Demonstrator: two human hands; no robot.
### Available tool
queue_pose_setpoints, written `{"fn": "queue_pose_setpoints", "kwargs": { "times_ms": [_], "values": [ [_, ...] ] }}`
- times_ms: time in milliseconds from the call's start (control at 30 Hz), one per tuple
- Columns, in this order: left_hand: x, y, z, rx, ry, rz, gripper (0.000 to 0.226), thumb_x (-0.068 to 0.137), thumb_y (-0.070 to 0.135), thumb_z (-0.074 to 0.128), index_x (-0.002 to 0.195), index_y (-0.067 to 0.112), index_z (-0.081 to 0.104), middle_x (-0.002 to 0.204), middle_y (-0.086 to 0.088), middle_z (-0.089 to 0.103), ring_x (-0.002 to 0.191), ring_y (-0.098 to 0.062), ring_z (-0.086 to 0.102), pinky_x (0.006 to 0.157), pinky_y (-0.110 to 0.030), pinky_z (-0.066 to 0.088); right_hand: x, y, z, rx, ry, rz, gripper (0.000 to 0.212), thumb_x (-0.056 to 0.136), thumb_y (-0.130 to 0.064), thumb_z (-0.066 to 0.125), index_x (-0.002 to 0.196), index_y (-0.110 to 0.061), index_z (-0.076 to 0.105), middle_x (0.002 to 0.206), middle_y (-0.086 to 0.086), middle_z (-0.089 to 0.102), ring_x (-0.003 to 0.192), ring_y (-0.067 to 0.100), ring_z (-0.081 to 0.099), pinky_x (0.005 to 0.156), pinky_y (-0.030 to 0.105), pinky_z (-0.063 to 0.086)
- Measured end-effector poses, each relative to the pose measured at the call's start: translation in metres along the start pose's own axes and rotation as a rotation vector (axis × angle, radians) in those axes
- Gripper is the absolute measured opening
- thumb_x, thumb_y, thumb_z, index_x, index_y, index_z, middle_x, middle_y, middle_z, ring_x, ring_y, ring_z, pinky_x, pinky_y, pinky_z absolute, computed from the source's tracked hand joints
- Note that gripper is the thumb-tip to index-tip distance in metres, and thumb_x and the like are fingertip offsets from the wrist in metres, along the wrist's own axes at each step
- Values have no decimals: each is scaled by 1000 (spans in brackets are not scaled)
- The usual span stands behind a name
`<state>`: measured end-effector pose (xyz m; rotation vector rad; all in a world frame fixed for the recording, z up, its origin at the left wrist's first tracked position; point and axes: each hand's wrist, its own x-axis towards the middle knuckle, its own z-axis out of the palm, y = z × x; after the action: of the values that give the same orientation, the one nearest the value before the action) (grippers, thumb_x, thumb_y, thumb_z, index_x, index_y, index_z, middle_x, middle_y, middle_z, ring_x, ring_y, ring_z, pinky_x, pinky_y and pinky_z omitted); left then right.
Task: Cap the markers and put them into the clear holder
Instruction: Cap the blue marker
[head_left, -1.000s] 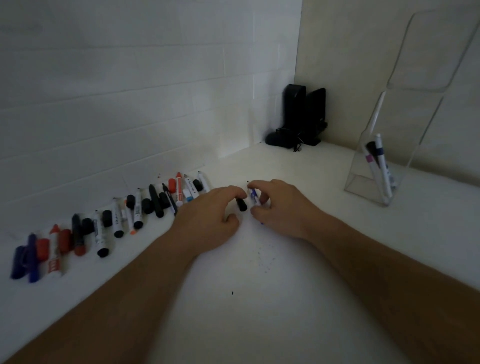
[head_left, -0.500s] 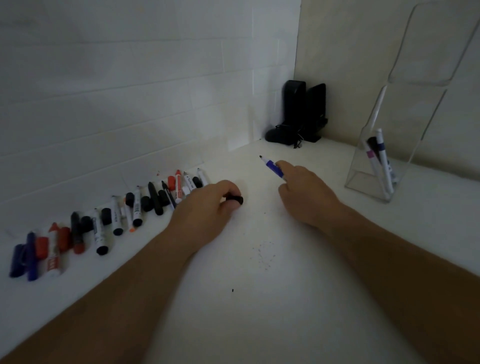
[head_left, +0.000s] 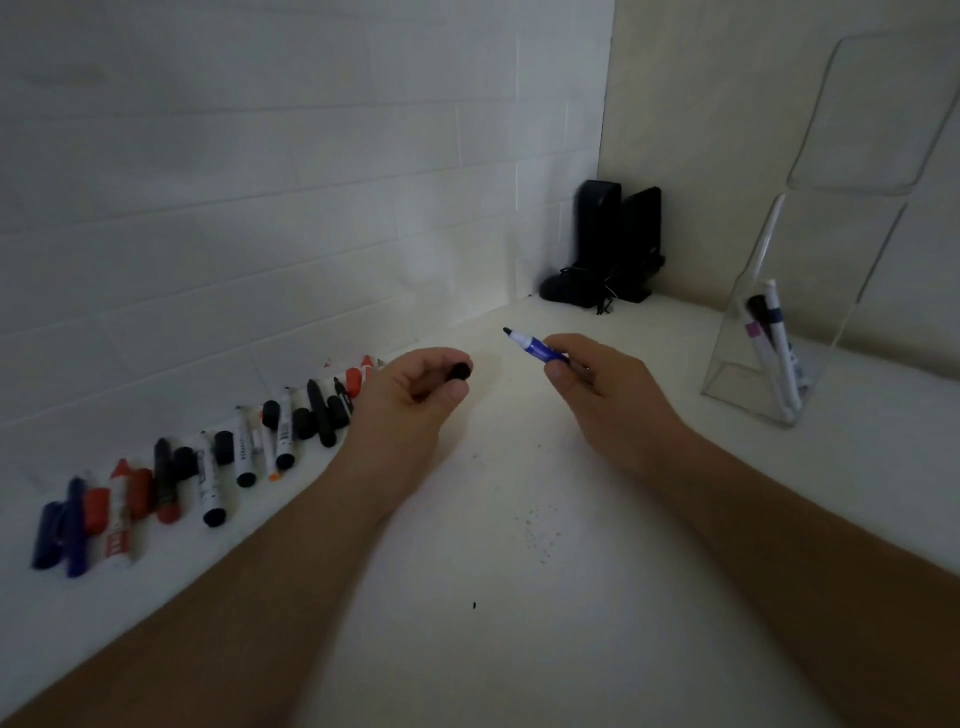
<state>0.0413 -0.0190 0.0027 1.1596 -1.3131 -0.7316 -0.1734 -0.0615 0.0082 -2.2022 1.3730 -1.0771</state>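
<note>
My right hand (head_left: 597, 392) grips an uncapped blue marker (head_left: 535, 349), its dark tip pointing up and to the left. A black cap (head_left: 460, 372) is pinched between the thumb and fingers of my left hand (head_left: 410, 400), a short gap left of the marker tip. Along the white wall lies a row of markers and loose caps (head_left: 208, 457) in black, red, blue and white. At the right stands the clear holder (head_left: 769, 338) with a few capped markers (head_left: 774, 343) leaning inside.
Two black upright objects (head_left: 618, 244) with a tangled cord stand in the far corner. The white table (head_left: 519, 597) has small dark specks on it between my forearms. The holder's tall clear back panel rises at the right edge.
My hands were together at the table a second ago. They have since pulled apart and lifted, the right one carrying the blue marker with its tip bare, the left one holding the black cap.
</note>
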Motion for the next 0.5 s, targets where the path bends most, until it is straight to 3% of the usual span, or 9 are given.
{"fn": "queue_pose_setpoints", "kwargs": {
  "times_ms": [133, 300, 367, 500],
  "values": [
    [-2, 1, 5, -65, 44, -43, 20, 91, 3, 67, 108, 15, 68, 102, -4, 76, 90, -12, 71, 87, -28, 57, 0, -3, 0, -21, -59, -9, 15, 102, -30, 51, 110, -30, 64, 91, -10, 62, 83, 7, 56, 72, 25, 38],
    [-5, 10, 8, -282, 86, -179, 15, 96, 2, 62, 110, 6, 65, 96, -13, 77, 81, -21, 71, 80, -32, 62, -3, -5, 2, 59, -90, 9, 15, 102, -34, 52, 102, -31, 67, 76, -6, 62, 63, 7, 51, 62, 27, 42],
    [-3, 13, 9, -481, 105, -286, 11, 97, 5, 59, 107, 4, 64, 100, -14, 77, 85, -21, 72, 80, -31, 62, -5, -6, 2, 94, -91, -11, 16, 101, -35, 53, 101, -31, 68, 75, -3, 63, 60, 7, 52, 61, 29, 45],
    [0, 16, 8, -779, 107, -452, 30, 98, 8, 57, 124, -4, 61, 105, -13, 75, 79, -14, 71, 76, -26, 60, -9, -10, 2, 133, -99, -39, 18, 99, -34, 54, 98, -29, 71, 73, 2, 63, 56, 5, 50, 58, 29, 43]
  ]
}}
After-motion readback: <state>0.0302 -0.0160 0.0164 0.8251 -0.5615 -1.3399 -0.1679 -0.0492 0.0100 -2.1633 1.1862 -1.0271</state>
